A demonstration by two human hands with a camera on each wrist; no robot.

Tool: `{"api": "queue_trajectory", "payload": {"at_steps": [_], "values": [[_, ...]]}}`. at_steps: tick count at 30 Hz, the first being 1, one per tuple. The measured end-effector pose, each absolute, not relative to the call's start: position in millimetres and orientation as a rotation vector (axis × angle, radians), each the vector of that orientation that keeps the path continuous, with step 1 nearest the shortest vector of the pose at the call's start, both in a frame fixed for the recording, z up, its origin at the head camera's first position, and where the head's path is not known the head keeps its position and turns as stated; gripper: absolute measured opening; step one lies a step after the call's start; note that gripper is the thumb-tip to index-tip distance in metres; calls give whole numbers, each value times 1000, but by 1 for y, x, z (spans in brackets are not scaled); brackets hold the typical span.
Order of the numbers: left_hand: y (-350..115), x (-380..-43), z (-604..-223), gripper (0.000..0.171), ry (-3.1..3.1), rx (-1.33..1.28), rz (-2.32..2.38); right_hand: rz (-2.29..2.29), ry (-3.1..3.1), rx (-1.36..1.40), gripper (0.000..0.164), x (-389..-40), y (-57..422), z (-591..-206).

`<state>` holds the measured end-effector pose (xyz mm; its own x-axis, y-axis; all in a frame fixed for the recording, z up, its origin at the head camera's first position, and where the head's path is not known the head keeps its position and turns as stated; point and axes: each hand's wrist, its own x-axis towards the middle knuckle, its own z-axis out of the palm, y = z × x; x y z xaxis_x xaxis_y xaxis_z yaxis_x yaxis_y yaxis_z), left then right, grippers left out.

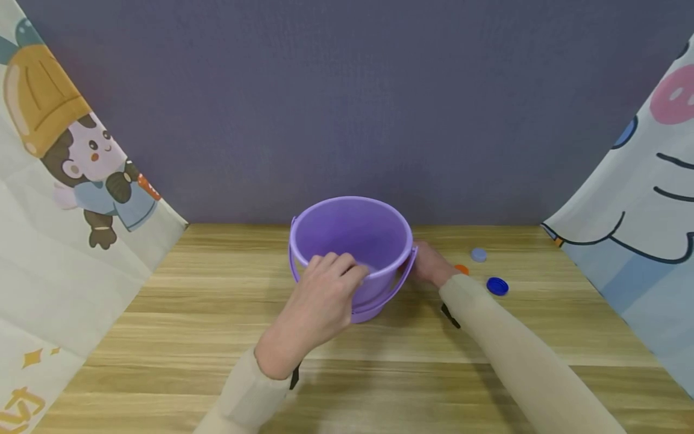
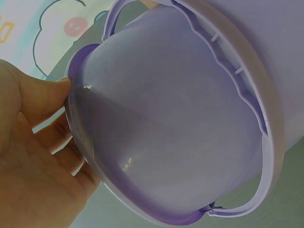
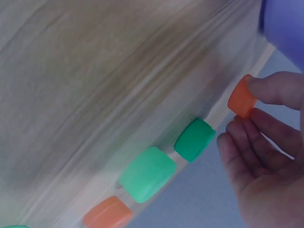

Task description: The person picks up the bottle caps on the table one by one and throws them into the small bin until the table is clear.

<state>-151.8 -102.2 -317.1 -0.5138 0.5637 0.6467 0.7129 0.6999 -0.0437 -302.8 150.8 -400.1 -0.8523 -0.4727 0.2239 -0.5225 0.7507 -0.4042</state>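
A purple bucket with a handle stands upright on the wooden table. My left hand grips its near rim, the thumb over one side of the rim and the fingers on the other in the left wrist view. Right of the bucket, my right hand reaches down, its fingers partly hidden behind the bucket in the head view. The right wrist view shows it pinching an orange bottle cap between thumb and fingers. Close by lie a dark green cap, a light green cap and a second orange cap.
To the right on the table lie a pale blue cap and a dark blue cap. A dark grey wall rises behind the table. Printed cloths hang at the left and right.
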Motion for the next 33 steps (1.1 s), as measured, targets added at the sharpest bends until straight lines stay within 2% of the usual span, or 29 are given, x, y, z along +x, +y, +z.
{"api": "queue_trajectory", "payload": {"at_steps": [11, 25, 33], "values": [[-102, -152, -318, 14, -2255, -970, -304, 782, -2830, 818, 4, -301, 154, -397], [-99, -156, -316, 15, -2260, -959, -306, 643, -2742, 872, 6, -301, 156, -395], [-96, -158, -314, 15, -2264, -946, -305, 723, -2751, 872, 7, -301, 159, -392]]}}
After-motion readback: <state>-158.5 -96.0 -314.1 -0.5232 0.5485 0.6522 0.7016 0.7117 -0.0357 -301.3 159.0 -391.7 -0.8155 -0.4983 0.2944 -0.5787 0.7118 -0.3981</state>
